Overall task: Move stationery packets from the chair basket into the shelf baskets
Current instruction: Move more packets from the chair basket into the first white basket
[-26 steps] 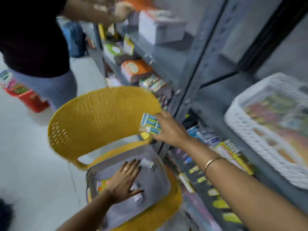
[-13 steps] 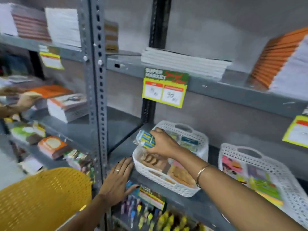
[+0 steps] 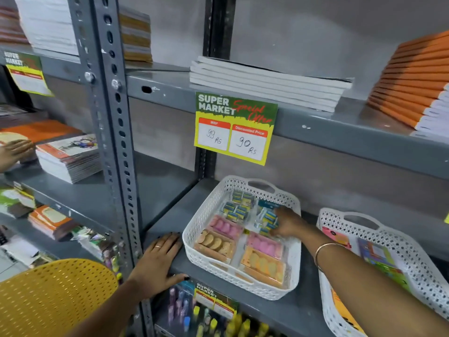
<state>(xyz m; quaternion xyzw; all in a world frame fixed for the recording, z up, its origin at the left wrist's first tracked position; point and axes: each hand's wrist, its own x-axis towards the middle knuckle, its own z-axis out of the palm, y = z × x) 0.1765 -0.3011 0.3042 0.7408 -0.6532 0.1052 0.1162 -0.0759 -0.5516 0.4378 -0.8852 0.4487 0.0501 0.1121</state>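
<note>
Right hand (image 3: pixel 289 224) reaches into the white shelf basket (image 3: pixel 201 224) on the grey shelf (image 3: pixel 167 210), fingers closed on a blue-and-yellow stationery packet (image 3: pixel 267 221) at the basket's right side, toward the back. Packet sits low, at or near the basket contents; whether it already rests on them, cannot tell. Thin bangle (image 3: pixel 324 251) on that wrist.

Left hand (image 3: pixel 158 263) lies flat, palm down, fingers spread, on the front edge of the same shelf just left of the basket; it holds nothing. Ring on one finger.

Basket contents: more blue-and-yellow packets (image 3: pixel 237 207) at the back left, pink blister packs (image 3: pixel 224 226) mid-left and mid-right, tan and orange ones (image 3: pixel 215 243) along the front.

Second white basket (image 3: pixel 403 242) stands just to the right on the same shelf, holding colourful flat packs; the right forearm crosses its front left corner.

Yellow perforated chair back (image 3: pixel 53 295) at lower left. Price card (image 3: pixel 235 130) reading "Super Market Special Offer", 99 Rs and 90 Rs, hangs from the shelf above. White notebooks (image 3: pixel 267 81) and orange-spined books (image 3: pixel 413 81) stacked on that upper shelf. Another person's hand (image 3: pixel 14 149) at the far left edge, by a stack of books.
</note>
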